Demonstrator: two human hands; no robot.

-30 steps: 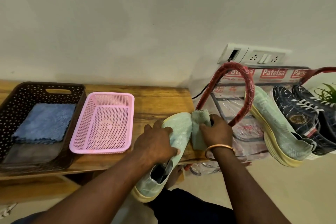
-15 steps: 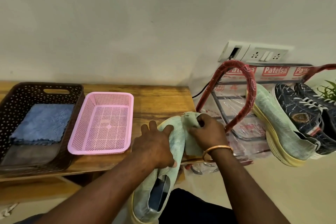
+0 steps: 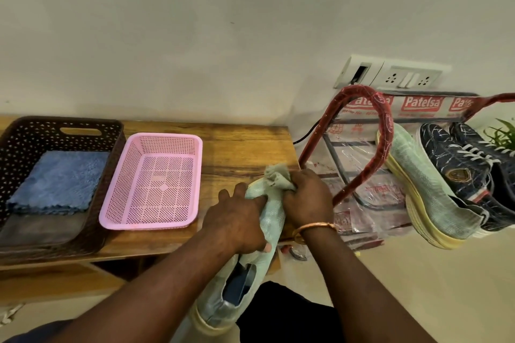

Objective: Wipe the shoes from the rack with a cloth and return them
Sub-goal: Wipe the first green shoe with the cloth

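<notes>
The shoe (image 3: 260,262) is pale green mesh with a cream sole. Its toe is hidden under the cloth (image 3: 277,175) and the hands at the tabletop's (image 3: 245,147) front right corner, and its heel hangs off the edge. The left hand (image 3: 237,223) grips its middle. The right hand (image 3: 305,198) bunches the cloth against the toe.

the worktop (image 3: 245,147) is varnished wood with a visible grain and a soft sheen. the pink basket (image 3: 167,136) is smooth perforated plastic. the brown basket (image 3: 16,147) is darker plastic punched with small holes, and the blue cloth (image 3: 58,178) in it looks plush and fuzzy. the pale green shoe (image 3: 271,217) has a fine knit mesh upper, matt. the wiping cloth (image 3: 276,177) is thin, crumpled woven fabric. the rack (image 3: 386,125) tube is wound in glossy red film, and its shelves lie under clear crinkled plastic wrap (image 3: 365,175). the bangle (image 3: 315,227) shines like polished metal. the wall (image 3: 195,36) is matt paint.
</notes>
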